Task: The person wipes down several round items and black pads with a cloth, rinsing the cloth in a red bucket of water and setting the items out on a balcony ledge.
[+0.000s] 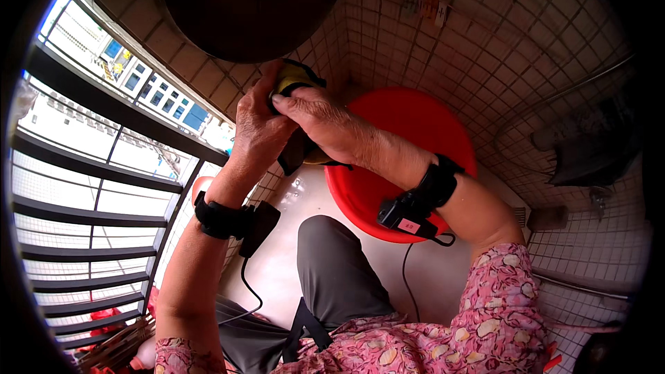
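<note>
Both of my hands are raised together in the upper middle of the head view, around a bunched yellow and black cloth item (297,77). My left hand (262,119) has its fingers closed on the cloth's left side. My right hand (322,119) pinches it near the thumb. A dark part of the cloth hangs below my hands. What exactly the item is cannot be told. To the right of and below my hands, partly behind my right forearm, a round red plastic basin (358,208) stands on the pale floor.
A large dark round object (254,10) is above my hands. Black window bars (93,210) run along the left. Tiled walls (467,57) enclose the right side, with a hose (566,91) and a dark bag (582,161). Cabled devices are strapped to both forearms.
</note>
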Motion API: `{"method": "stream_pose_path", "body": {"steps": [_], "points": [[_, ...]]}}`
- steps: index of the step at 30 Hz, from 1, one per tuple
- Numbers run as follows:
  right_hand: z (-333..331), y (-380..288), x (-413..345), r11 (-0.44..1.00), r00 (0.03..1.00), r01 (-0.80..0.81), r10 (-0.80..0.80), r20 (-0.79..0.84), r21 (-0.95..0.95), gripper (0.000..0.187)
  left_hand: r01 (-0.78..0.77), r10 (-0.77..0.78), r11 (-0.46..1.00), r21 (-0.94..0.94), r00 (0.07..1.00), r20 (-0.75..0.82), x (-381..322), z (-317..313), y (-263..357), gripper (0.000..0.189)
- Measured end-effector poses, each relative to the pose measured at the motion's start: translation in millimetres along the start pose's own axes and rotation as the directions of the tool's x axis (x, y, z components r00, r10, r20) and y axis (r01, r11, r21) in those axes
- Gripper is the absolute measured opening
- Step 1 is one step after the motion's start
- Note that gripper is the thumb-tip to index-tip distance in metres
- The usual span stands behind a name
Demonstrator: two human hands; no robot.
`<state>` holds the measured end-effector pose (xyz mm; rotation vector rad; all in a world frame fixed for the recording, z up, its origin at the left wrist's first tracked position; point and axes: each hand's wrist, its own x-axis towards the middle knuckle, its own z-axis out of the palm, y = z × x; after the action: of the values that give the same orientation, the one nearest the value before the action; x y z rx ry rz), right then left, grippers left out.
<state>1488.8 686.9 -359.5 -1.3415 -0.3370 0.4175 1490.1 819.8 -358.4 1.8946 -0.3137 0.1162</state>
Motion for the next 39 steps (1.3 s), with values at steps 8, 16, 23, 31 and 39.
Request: {"method": "stream_pose_path", "body": {"steps": [8, 16, 23, 31, 39], "points": [[-32, 40, 5, 0.988, 0.99, -0.132, 0.127, 0.058, 0.086, 0.032, 0.093, -0.092, 0.994, -0.049, 0.996, 0.009, -11, -29, -39, 0.034], [-164, 149, -37, 0.834, 0.586, -0.287, 0.542, -0.603, 0.471, 0.04, -0.252, 0.271, 0.848, 0.466, 0.962, 0.026, 8, -68, -50, 0.018], [-200, 203, -77, 0.836, 0.45, -0.28, 0.549, -0.704, 0.472, 0.05, -0.404, 0.036, 0.302, 0.864, 0.91, 0.413, 30, -20, -159, 0.038], [-240, 287, -97, 0.636, 0.188, -0.552, 0.725, -0.663, 0.539, 0.05, 0.226, -0.212, 0.746, 0.626, 0.972, -0.099, 85, 43, -275, 0.016], [-114, 168, -59, 0.892, 0.764, 0.099, 0.216, -0.608, 0.441, 0.043, -0.265, 0.273, 0.551, 0.791, 0.953, 0.129, 71, 56, -240, 0.029]]}}
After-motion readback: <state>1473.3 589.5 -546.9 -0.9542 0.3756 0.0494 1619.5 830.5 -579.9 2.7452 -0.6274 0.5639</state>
